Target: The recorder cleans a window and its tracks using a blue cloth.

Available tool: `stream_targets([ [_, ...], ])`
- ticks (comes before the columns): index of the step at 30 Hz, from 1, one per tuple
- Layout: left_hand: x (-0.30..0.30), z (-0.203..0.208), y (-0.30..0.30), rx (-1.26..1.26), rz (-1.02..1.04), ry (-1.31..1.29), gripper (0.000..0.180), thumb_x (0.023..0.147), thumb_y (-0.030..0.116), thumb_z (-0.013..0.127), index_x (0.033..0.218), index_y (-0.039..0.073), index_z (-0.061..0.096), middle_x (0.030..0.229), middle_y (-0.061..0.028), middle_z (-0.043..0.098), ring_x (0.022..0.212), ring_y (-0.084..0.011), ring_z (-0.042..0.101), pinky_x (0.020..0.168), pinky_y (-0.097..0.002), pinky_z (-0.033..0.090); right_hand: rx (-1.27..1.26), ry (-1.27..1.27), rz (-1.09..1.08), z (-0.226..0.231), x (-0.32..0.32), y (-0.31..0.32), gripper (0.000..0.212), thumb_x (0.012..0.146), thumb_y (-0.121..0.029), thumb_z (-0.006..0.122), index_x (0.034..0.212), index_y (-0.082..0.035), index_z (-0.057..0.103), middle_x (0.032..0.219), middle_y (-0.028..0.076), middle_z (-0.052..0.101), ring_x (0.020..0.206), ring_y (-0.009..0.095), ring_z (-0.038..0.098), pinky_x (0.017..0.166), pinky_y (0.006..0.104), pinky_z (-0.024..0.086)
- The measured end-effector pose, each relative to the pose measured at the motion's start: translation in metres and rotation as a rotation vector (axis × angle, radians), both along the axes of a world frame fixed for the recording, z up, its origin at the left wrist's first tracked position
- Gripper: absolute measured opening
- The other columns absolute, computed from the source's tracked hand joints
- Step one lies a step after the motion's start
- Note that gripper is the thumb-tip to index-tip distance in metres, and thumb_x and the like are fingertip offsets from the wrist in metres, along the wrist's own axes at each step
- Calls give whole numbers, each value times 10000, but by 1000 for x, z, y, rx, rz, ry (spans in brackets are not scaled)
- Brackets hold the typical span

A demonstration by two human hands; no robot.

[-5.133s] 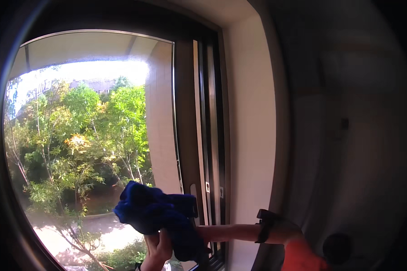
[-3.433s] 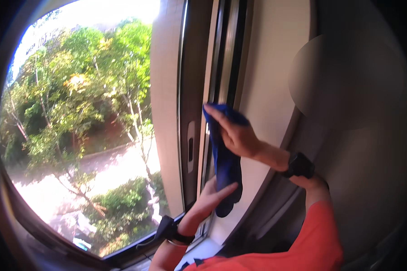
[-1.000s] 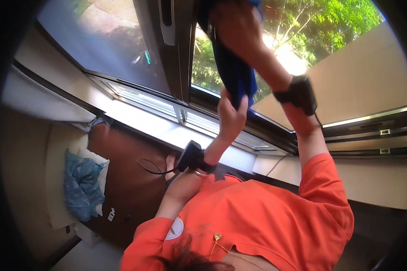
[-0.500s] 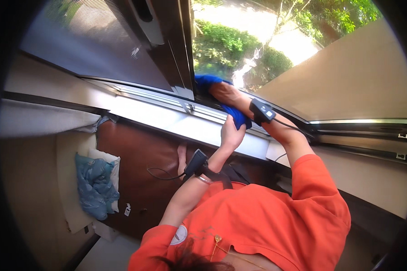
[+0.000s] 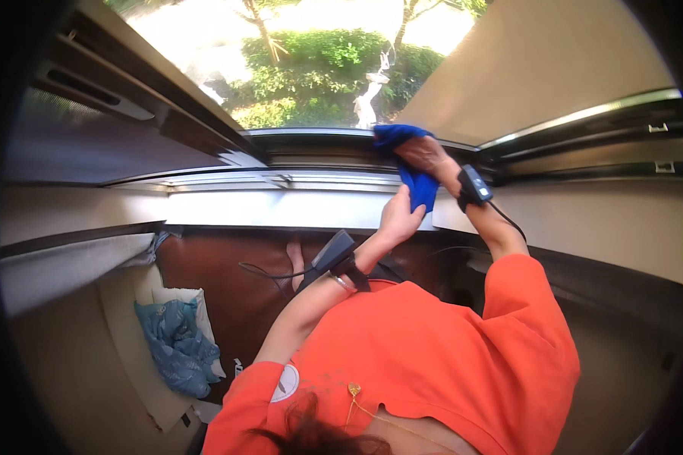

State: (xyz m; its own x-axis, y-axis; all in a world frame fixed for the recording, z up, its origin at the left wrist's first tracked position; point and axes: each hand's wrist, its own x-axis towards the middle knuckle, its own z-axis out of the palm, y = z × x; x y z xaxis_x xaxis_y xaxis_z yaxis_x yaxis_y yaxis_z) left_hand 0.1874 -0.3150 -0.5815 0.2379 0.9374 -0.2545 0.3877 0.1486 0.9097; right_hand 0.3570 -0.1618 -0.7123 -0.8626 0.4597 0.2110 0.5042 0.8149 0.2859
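Note:
A blue cloth point(image 5: 420, 186) is bunched at the lower frame of the window, with a loose end hanging over the pale sill. My right hand point(image 5: 425, 155) holds its upper part against the dark window track point(image 5: 319, 152); the fingers are partly hidden by the cloth. Just below, my left hand point(image 5: 401, 218) pinches the hanging end over the sill point(image 5: 281, 211). Dark straps with small black boxes sit on both wrists.
To the left stands a dark-framed sliding sash point(image 5: 167, 106) with a mesh panel. Beige panels point(image 5: 554, 76) flank the opening on the right, and bushes show outside. Down by the brown surface point(image 5: 220, 265) lie blue patterned fabric point(image 5: 176, 341) and a bare foot point(image 5: 295, 258).
The view has turned. My right hand and the blue cloth have shifted right along the window track, away from the sash edge. My left hand has moved along with the cloth's lower end.

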Motion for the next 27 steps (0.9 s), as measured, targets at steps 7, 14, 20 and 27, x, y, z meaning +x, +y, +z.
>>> stream_targets([
  [7,39,38,9,100,-123,-158,335,752,205,654,953,1,481,825,-226,582,782,-381,578,703,-399,454,87,15,-357,140,50,-41,403,817,-154,461,1215,-162,522,1264,37,512,1204,148,443,1019,313,298],
  [14,-91,23,17,33,315,-522,351,733,76,594,1066,2,516,908,-70,596,807,-116,536,748,-260,448,45,298,274,170,-133,5,164,746,-134,515,847,-122,643,822,-2,628,852,133,572,818,287,415],
  [20,-164,65,22,459,458,-511,381,824,54,549,1192,-14,473,1116,-64,556,976,-137,527,879,-259,400,-467,289,170,230,-135,-42,321,800,-88,530,1118,-72,575,905,105,642,826,237,634,705,339,517],
  [27,-149,135,84,1391,386,246,240,808,118,639,1005,6,562,1085,-182,551,1091,-398,458,1029,-523,205,1030,935,-570,348,81,-65,403,819,-150,578,1166,21,464,1159,192,486,1055,328,479,921,414,357],
])
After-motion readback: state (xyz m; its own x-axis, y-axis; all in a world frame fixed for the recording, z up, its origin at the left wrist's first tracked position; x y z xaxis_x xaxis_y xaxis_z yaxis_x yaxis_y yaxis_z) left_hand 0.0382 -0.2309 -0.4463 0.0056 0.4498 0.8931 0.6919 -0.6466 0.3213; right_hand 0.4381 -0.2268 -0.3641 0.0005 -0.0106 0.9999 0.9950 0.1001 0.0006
